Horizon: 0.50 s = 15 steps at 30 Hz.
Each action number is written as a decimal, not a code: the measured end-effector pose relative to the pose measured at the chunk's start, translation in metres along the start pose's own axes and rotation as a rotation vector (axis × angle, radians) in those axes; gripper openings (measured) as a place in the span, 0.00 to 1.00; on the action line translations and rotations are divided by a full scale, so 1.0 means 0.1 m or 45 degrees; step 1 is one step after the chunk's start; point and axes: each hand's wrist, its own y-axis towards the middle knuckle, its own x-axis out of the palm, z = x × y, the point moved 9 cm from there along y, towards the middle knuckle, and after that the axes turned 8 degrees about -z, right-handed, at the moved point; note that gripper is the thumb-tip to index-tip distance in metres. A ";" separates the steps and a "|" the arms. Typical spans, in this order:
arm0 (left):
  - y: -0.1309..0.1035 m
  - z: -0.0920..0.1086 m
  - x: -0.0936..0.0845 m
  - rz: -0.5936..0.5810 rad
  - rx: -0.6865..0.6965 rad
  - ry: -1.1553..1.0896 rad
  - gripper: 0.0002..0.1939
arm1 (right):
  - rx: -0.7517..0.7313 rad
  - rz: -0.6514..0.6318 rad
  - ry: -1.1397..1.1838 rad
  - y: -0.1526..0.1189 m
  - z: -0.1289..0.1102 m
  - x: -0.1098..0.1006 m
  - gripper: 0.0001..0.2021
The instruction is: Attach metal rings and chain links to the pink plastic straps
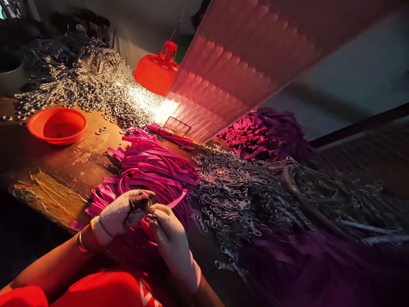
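Both my hands wear pale gloves and meet over the near end of a pile of magenta straps (150,164). My left hand (116,215) is closed around a magenta strap, with dark wrapping on its thumb or fingers. Beside it, my right hand (172,238) pinches at the same spot, where a small shiny metal piece and a bit of magenta strap show between the fingertips. The strap's full shape is hidden by the fingers.
A red bowl (57,125) stands at the left, before a heap of metal rings (96,81). A red lamp (158,70) hangs above. Metal links (226,192) lie to the right, more magenta straps (268,132) behind. Yellowish cords (47,198) lie at the table's left edge.
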 end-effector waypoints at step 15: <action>0.06 -0.09 0.43 -0.292 -0.050 1.089 0.20 | 0.158 -0.077 -1.411 -0.23 -0.22 -0.22 0.09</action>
